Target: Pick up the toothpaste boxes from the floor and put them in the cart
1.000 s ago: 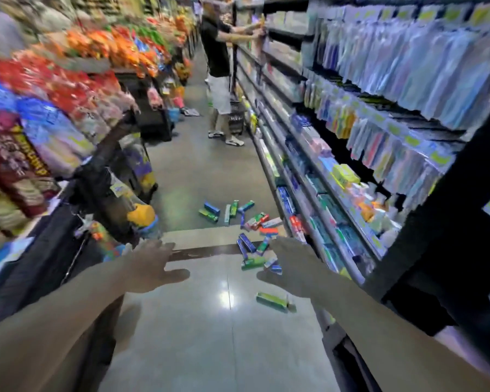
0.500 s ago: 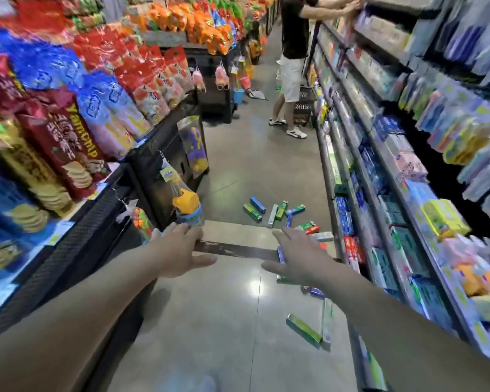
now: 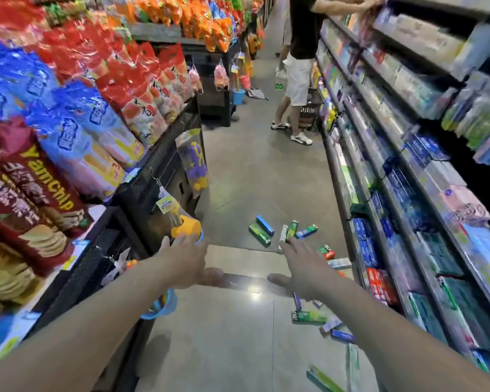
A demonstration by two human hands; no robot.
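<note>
Colourful toothpaste boxes point(image 3: 268, 231) scattered flat on floor point(image 3: 255, 171)

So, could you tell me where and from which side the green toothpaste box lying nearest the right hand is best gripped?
The green toothpaste box lies flat on the floor, its long axis running left to right, just below the right hand. Probably best: come from above and pinch across its narrow width near the middle, thumb on one long edge, fingers on the other. Neighbouring boxes crowd its right end.

A shop aisle is shown; snack bags point(image 3: 142, 89) are stacked beyond the left fingers; boxed goods fill shelves point(image 3: 408, 154) beside the right fingers; a shopper point(image 3: 300, 52) is seen ahead.
</note>
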